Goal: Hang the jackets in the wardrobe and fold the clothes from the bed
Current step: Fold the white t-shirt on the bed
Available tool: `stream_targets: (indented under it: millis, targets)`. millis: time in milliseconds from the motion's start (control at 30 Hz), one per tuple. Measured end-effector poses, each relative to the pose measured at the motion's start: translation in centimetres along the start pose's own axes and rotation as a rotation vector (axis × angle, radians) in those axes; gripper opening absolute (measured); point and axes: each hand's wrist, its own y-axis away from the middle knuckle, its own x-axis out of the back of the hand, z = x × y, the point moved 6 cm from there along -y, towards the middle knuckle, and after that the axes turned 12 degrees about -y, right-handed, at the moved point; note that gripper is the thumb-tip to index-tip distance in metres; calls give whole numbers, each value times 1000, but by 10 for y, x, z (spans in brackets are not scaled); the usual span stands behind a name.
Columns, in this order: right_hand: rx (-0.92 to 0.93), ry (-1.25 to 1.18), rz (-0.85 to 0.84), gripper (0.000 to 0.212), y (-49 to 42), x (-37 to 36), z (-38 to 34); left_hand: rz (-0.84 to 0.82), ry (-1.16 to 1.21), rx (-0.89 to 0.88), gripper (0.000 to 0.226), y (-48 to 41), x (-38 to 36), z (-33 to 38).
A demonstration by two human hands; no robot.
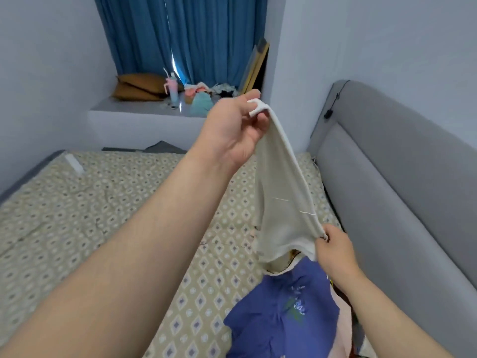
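The left arm reaches up and forward, the left hand (232, 127) with its palm turned toward the camera, its fingers (260, 120) curled and pinching one bunched corner of a cream garment (281, 202). The right hand (334, 254) sits lower and nearer, its back upward, pinching the opposite corner. Between the two sets of fingers the thin, soft cloth hangs as a slack, tapering sheet with a rolled hem along its upper edge. Just below the right fingers a purple garment (278, 313) with a small printed motif lies crumpled on the bed (103, 215), whose quilted cover bears a diamond pattern. Right of the fingers stands a grey padded headboard (400, 189)
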Motion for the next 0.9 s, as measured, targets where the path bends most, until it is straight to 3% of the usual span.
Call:
stream_targets:
  millis: [67, 133, 233, 333, 367, 433, 500, 533, 633, 733, 800, 900]
  targets:
    - [38, -62, 0, 23, 5, 6, -30, 43, 14, -90, 22, 3, 4, 38]
    - [51, -204, 21, 13, 8, 18, -63, 226, -56, -218, 25, 5, 27, 70]
    - [121, -336, 41, 13, 13, 33, -122, 497, -418, -401, 21, 22, 57, 108]
    - [239, -361, -27, 20, 26, 25, -186, 721, -778, -471, 33, 65, 69, 114]
    - [270, -371, -55, 20, 33, 19, -206, 683, -851, -524, 40, 73, 67, 109]
    - [315, -402, -122, 19, 45, 5, -244, 358, -1014, -575, 54, 85, 48, 83]
    - [330, -467, -178, 16, 56, -7, -277, 41, -1200, -464, 64, 90, 29, 48]
    - [334, -498, -198, 15, 64, -11, -289, -51, -1243, -422, 55, 94, 25, 36]
    - [390, -583, -285, 21, 83, -13, -322, -107, -1085, -363, 12, 103, 22, 36]
    - [360, -775, -412, 10, 90, 0, -336, -141, -787, -263, 11, 111, 21, 56]
    - [308, -773, -469, 9, 88, 7, -324, -200, -611, -225, 12, 119, 16, 70]
    - [228, -511, -700, 43, 98, -9, -284, -170, -478, -234, 9, 129, 14, 93]
